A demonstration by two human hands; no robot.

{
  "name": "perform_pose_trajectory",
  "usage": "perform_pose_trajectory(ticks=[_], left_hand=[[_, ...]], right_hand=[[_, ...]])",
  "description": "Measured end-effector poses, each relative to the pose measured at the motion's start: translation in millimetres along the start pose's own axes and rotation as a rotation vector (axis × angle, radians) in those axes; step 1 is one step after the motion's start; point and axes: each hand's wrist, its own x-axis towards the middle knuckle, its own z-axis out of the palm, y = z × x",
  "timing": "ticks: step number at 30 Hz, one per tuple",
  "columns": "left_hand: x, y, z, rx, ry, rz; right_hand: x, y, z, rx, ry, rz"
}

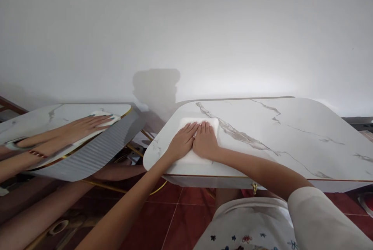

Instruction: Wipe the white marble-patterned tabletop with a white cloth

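My left hand (182, 141) and my right hand (204, 141) lie flat side by side, fingers stretched out, pressing on a folded white cloth (201, 124). The cloth rests near the left front corner of a white marble-look table (291, 137) with grey veins and a thin gold edge. Both of my forearms reach up from the bottom of the view.
At the left another person's hand (78, 127) presses a white cloth (109, 118) on a second marble-look table (58, 116) with a ribbed grey side. A plain white wall stands behind both tables. Red floor tiles (180, 219) and gold table legs show below.
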Motion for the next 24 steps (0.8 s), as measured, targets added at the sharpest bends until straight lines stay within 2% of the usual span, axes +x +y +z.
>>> perform_pose_trajectory(ticks=[7, 11, 24], left_hand=[[70, -44, 20, -0.093, 0.008, 0.019], [103, -66, 28, -0.120, 0.013, -0.012], [164, -115, 51, -0.124, 0.046, -0.035]], right_hand=[[59, 37, 14, -0.067, 0.085, 0.046], [94, 52, 19, -0.068, 0.063, 0.089], [169, 87, 35, -0.024, 0.056, 0.107]])
